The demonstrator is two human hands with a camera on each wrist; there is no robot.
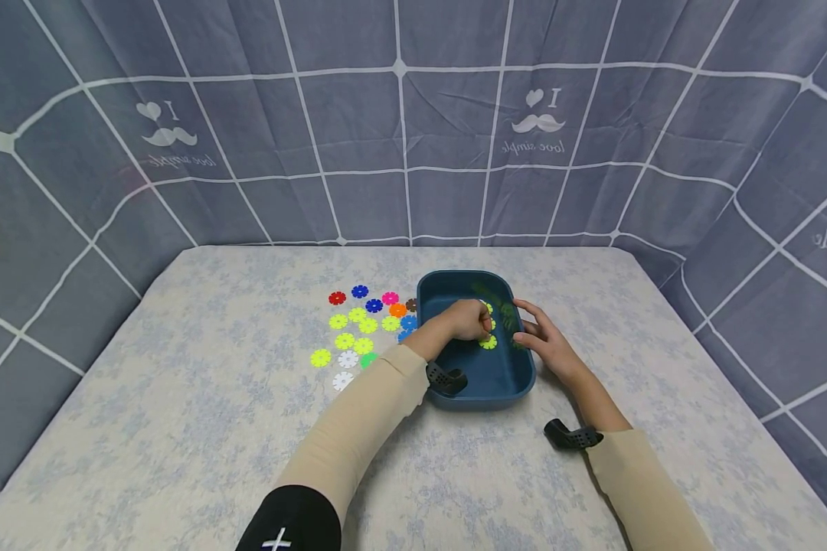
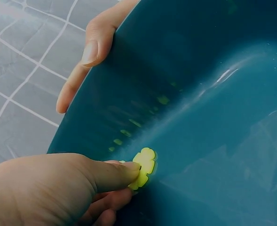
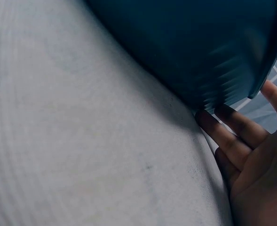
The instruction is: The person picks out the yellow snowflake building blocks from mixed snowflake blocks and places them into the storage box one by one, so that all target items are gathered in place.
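Observation:
Inside the dark blue plastic tub (image 1: 478, 383), my left hand (image 1: 467, 320) reaches down toward the right side. Its thumb and fingers pinch a yellow flower-shaped disc (image 2: 146, 162), close to the tub's bottom corner. More yellow discs (image 1: 488, 343) show beside that hand in the head view. My right hand (image 1: 550, 346) holds the tub's right wall, with the thumb over the rim and fingertips (image 3: 206, 117) against the outer side. Part of the right hand is cut off in its wrist view.
Left of the tub, several loose flower-shaped discs (image 1: 368, 325) in yellow, blue, white, red, pink, orange and green lie on the pale patterned tabletop (image 1: 200, 428). A grey-blue curtain (image 1: 358, 122) with white lines hangs behind and along the sides.

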